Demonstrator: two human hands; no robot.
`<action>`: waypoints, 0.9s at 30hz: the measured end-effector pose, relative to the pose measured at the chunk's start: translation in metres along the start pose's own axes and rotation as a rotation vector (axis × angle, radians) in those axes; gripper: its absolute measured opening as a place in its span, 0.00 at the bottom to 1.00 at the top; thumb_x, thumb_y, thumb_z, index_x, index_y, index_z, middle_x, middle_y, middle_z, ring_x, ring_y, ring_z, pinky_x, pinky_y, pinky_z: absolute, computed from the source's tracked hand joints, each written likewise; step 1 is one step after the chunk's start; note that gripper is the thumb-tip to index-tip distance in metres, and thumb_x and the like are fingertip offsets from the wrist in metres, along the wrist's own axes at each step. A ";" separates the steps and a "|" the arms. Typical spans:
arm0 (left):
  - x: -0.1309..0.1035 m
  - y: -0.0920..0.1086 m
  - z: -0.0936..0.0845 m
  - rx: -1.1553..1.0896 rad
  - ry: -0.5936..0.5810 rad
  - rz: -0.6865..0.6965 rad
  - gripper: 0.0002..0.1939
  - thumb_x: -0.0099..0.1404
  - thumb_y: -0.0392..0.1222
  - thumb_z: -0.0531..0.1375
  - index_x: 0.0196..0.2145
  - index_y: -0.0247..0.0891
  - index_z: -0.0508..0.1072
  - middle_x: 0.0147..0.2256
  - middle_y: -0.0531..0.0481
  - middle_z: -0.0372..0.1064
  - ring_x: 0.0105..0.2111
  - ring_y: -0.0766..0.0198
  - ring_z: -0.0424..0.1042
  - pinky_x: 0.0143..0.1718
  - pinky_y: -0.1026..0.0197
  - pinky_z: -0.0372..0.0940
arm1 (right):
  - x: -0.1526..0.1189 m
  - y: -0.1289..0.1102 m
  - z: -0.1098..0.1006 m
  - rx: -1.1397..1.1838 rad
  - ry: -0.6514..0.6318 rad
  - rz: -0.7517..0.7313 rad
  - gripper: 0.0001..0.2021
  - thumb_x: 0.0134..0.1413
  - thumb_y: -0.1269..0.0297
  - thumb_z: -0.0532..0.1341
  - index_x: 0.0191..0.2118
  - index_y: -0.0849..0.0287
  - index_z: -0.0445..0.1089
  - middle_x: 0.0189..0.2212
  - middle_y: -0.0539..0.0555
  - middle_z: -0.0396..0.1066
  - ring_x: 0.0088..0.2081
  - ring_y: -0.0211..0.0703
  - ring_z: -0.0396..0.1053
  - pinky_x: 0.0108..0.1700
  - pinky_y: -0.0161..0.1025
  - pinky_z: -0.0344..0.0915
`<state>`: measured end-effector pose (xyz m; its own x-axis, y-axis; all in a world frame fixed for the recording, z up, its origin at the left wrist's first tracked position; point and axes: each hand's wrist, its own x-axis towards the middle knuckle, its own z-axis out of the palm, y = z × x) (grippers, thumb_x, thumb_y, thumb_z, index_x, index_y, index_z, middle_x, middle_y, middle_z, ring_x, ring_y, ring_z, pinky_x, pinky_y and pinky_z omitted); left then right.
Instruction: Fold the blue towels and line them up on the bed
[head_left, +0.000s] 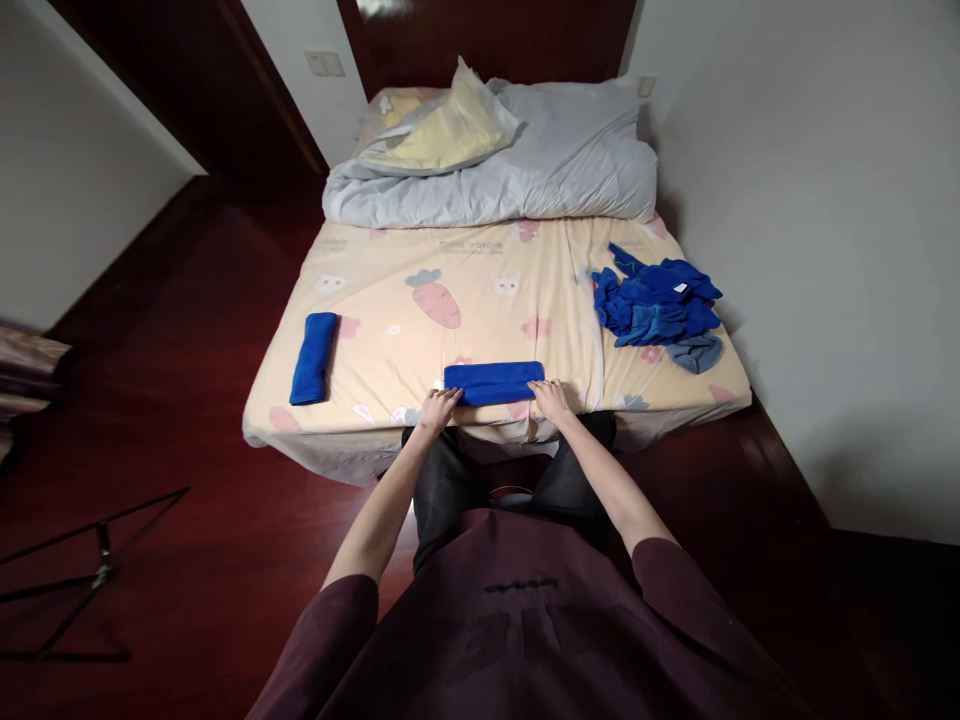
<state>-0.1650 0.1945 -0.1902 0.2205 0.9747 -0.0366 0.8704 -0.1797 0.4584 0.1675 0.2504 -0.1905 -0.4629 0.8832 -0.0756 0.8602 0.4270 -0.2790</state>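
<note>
A folded blue cloth (495,379) is lying flat near the front edge of the bed, its long side running along that edge, and the person is leaning over it with both arms reaching forward. The left hand (441,407) is touching the near left corner, its fingers bending close together over the fabric. The right hand (552,400) is resting at the right end, its fingers reaching a little onto the cloth. I cannot tell from here whether either thumb is pinching from beneath.

The patterned sheet (390,290) is stretching away on both sides and beyond. To the left, well apart, a blue roll (313,358) is lying near the bed's left edge, pointing away from the person. To the right, a crumpled blue pile (652,300) is sitting near the right edge, a greyer cloth (696,354) spilling from its near side. At the far end, a grey quilt (585,150) is bunching up, with a pale yellow bundle (457,130) lying on it. Dark red floor (202,400) is spreading along the left, while a white wall (847,250) is rising beyond the right edge.
</note>
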 end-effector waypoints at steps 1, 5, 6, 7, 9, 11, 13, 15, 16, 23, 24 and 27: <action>-0.004 -0.003 -0.003 0.001 -0.021 0.005 0.28 0.63 0.26 0.54 0.56 0.43 0.77 0.58 0.36 0.72 0.58 0.46 0.72 0.63 0.44 0.58 | -0.003 0.003 -0.002 0.006 -0.015 -0.012 0.29 0.56 0.80 0.57 0.62 0.54 0.73 0.57 0.62 0.75 0.58 0.60 0.72 0.63 0.58 0.61; -0.023 -0.017 -0.008 -0.063 -0.078 -0.022 0.25 0.59 0.29 0.58 0.52 0.44 0.79 0.52 0.41 0.77 0.53 0.46 0.76 0.60 0.49 0.64 | -0.018 0.018 -0.006 0.157 -0.052 -0.023 0.24 0.54 0.78 0.62 0.53 0.50 0.79 0.49 0.57 0.80 0.52 0.57 0.76 0.59 0.53 0.65; -0.026 -0.020 -0.008 -0.112 -0.070 -0.048 0.25 0.58 0.30 0.59 0.51 0.44 0.79 0.51 0.42 0.78 0.52 0.47 0.76 0.59 0.50 0.65 | -0.021 0.022 -0.005 0.236 -0.043 -0.001 0.22 0.53 0.77 0.63 0.52 0.49 0.79 0.48 0.56 0.80 0.51 0.57 0.77 0.58 0.52 0.67; -0.029 -0.023 -0.007 -0.176 -0.051 -0.084 0.23 0.58 0.32 0.60 0.51 0.44 0.79 0.50 0.44 0.79 0.51 0.48 0.77 0.57 0.51 0.67 | -0.023 0.026 -0.004 0.332 -0.021 0.028 0.20 0.52 0.75 0.65 0.50 0.49 0.80 0.47 0.55 0.81 0.50 0.56 0.77 0.56 0.51 0.69; -0.030 -0.025 -0.005 -0.330 0.018 -0.173 0.20 0.59 0.37 0.61 0.50 0.43 0.77 0.48 0.45 0.79 0.48 0.50 0.78 0.53 0.53 0.70 | -0.024 0.030 0.000 0.564 0.054 0.095 0.17 0.51 0.70 0.67 0.47 0.52 0.79 0.45 0.55 0.81 0.48 0.54 0.78 0.53 0.49 0.72; -0.029 -0.024 -0.001 -0.491 0.105 -0.266 0.18 0.61 0.43 0.63 0.49 0.41 0.75 0.47 0.45 0.79 0.46 0.53 0.78 0.50 0.54 0.72 | -0.021 0.031 0.007 0.802 0.149 0.169 0.15 0.49 0.64 0.69 0.45 0.56 0.79 0.42 0.56 0.81 0.45 0.52 0.78 0.51 0.48 0.74; -0.026 -0.022 0.004 -0.614 0.183 -0.335 0.18 0.62 0.48 0.64 0.48 0.40 0.74 0.45 0.45 0.78 0.46 0.55 0.78 0.49 0.55 0.73 | -0.018 0.029 0.013 0.965 0.223 0.239 0.16 0.48 0.59 0.70 0.43 0.59 0.77 0.39 0.58 0.80 0.43 0.51 0.78 0.49 0.48 0.75; -0.023 -0.019 0.009 -0.661 0.234 -0.377 0.18 0.62 0.50 0.65 0.46 0.39 0.73 0.43 0.44 0.78 0.45 0.55 0.78 0.48 0.54 0.73 | -0.015 0.026 0.018 1.017 0.274 0.287 0.16 0.47 0.56 0.70 0.41 0.59 0.76 0.37 0.58 0.79 0.41 0.50 0.78 0.49 0.48 0.75; -0.021 -0.018 0.010 -0.658 0.253 -0.391 0.17 0.62 0.51 0.65 0.45 0.39 0.74 0.42 0.44 0.78 0.45 0.54 0.78 0.48 0.54 0.73 | -0.015 0.026 0.020 1.010 0.294 0.301 0.16 0.48 0.55 0.70 0.40 0.59 0.75 0.36 0.58 0.79 0.40 0.50 0.78 0.50 0.48 0.75; -0.011 -0.022 0.013 -0.465 0.253 -0.509 0.11 0.67 0.47 0.61 0.43 0.40 0.74 0.44 0.42 0.79 0.46 0.52 0.79 0.50 0.55 0.70 | -0.014 0.027 0.022 0.769 0.298 0.353 0.12 0.59 0.53 0.62 0.31 0.56 0.69 0.27 0.53 0.73 0.33 0.47 0.73 0.39 0.41 0.72; -0.010 -0.023 0.013 -0.452 0.250 -0.516 0.11 0.68 0.47 0.60 0.44 0.39 0.74 0.45 0.41 0.79 0.47 0.51 0.79 0.50 0.55 0.69 | -0.014 0.027 0.022 0.712 0.290 0.364 0.13 0.61 0.54 0.61 0.31 0.56 0.69 0.27 0.53 0.73 0.32 0.46 0.73 0.38 0.40 0.71; -0.007 -0.024 0.013 -0.419 0.233 -0.539 0.13 0.70 0.48 0.58 0.46 0.38 0.74 0.47 0.38 0.79 0.48 0.51 0.78 0.50 0.55 0.69 | -0.012 0.025 0.020 0.560 0.249 0.381 0.12 0.63 0.56 0.60 0.32 0.57 0.71 0.30 0.55 0.75 0.33 0.46 0.73 0.39 0.38 0.69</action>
<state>-0.1813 0.1899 -0.2122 -0.3328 0.9247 -0.1847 0.5789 0.3549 0.7341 0.1909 0.2466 -0.2153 -0.0322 0.9974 -0.0637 0.6822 -0.0247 -0.7307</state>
